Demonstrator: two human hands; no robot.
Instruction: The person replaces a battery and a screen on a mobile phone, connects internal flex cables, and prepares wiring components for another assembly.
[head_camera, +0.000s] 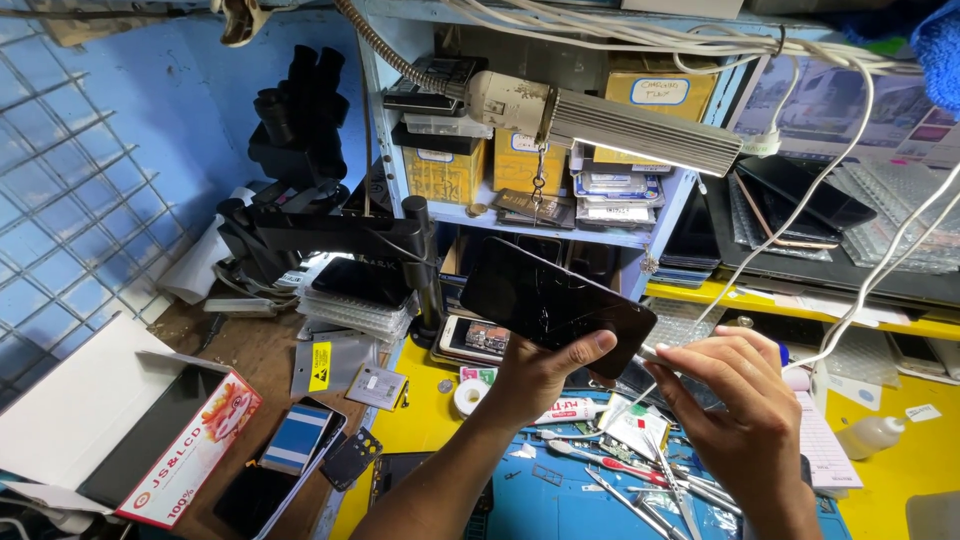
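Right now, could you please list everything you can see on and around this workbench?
phone: one, black with a cracked face, held up in the left hand
thin tool: one, pale, in the right hand's fingers, tip near the phone's lower edge
microscope: one, black, on an arm at the left rear
lamp: one, grey, on a bendy neck above the phone
boxes: several, yellow, on the rear shelf
open box: one, white and red, lower left
tape roll: one, white, on the yellow bench
tweezers: several, silver, on the blue mat
squeeze bottle: one, clear, right side
left hand: gripping the phone
right hand: pinching the thin tool
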